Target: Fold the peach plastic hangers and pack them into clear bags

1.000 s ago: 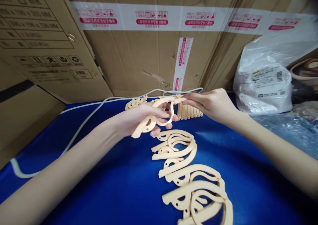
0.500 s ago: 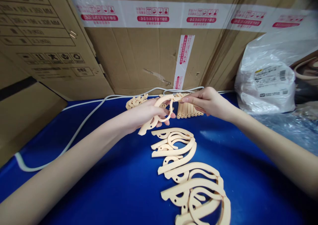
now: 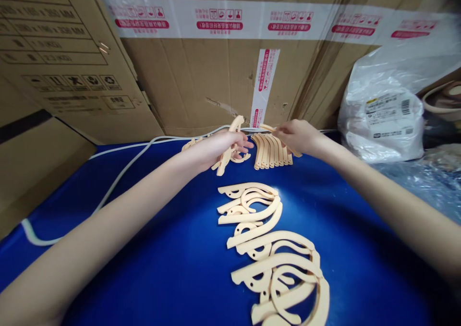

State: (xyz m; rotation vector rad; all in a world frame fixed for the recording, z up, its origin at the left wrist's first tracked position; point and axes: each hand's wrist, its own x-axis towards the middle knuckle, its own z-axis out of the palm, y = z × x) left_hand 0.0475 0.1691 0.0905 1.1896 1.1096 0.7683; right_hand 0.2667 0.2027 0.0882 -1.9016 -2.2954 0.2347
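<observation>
My left hand is at the back of the blue surface, closed around a beige plastic folding-hanger piece with a long curved arm and a hook-like loop. To its right, my right hand grips a loose curved hanger arm, whose ends stick out on both sides of the fingers. Just below that hand lies a row of matching curved arms, side by side. Toward me, several put-together folding hangers overlap in a column. Partly behind my left wrist are small hook-shaped pieces.
Large cardboard boxes stand behind the blue surface, with another box at the left. A white cable curves along the left and back. On the right sits a clear plastic bag with a labelled packet.
My hands have moved apart. The left has turned its hanger piece more upright; the right has let go of that piece and now holds a separate curved arm over the row.
</observation>
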